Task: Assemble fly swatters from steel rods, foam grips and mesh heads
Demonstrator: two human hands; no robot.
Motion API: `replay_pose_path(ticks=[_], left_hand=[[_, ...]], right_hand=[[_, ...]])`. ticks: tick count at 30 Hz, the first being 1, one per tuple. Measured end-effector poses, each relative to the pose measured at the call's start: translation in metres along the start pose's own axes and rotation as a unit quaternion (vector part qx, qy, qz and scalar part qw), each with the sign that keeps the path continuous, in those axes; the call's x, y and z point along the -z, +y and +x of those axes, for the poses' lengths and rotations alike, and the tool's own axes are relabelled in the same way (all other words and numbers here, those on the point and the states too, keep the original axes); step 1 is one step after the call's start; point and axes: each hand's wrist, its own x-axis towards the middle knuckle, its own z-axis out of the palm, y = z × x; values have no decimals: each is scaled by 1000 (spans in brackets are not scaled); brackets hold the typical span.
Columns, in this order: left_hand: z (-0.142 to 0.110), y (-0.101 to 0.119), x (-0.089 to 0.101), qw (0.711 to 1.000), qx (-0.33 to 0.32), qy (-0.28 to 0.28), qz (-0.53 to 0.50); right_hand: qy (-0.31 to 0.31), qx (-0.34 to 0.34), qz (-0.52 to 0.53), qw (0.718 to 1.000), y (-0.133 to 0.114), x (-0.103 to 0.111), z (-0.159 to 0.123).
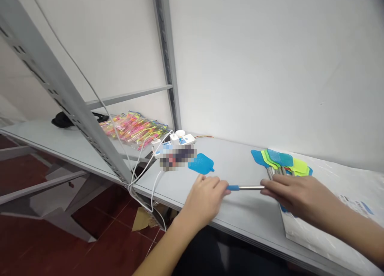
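Note:
Between my hands runs a fly swatter handle (249, 188), a thin metal rod with a blue plastic section at its left end. My left hand (208, 194) is closed around the blue section. The fingers of my right hand (295, 192) pinch the metal part farther right. Just beyond my left hand lies a blue fly swatter head (202, 164); whether it joins the handle I cannot tell. Past my right hand is a pile of blue, green and yellow fly swatters (280, 160) with metal rods, partly hidden by that hand.
A white power strip (187, 140) with plugs and trailing cables sits at the table's left end, beside a blurred-out item (177, 158). A metal shelf post (69, 100) rises at left. Colourful bagged goods (135, 128) lie on the neighbouring table. White packaging (339, 212) covers the right side.

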Motion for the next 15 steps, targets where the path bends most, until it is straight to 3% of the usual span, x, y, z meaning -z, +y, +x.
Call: replay_pose_path(ticks=[3, 6, 12, 15], left_hand=[[-13, 17, 4, 999, -13, -42, 7], [-23, 25, 8, 997, 6, -75, 24], [-32, 14, 12, 990, 32, -135, 26], [-37, 2, 14, 985, 77, -154, -21]], right_hand=[[-24, 79, -13, 996, -24, 0, 6], [-34, 92, -1, 995, -40, -4, 12], [-77, 99, 54, 991, -51, -34, 29], [-109, 121, 94, 982, -56, -52, 49]])
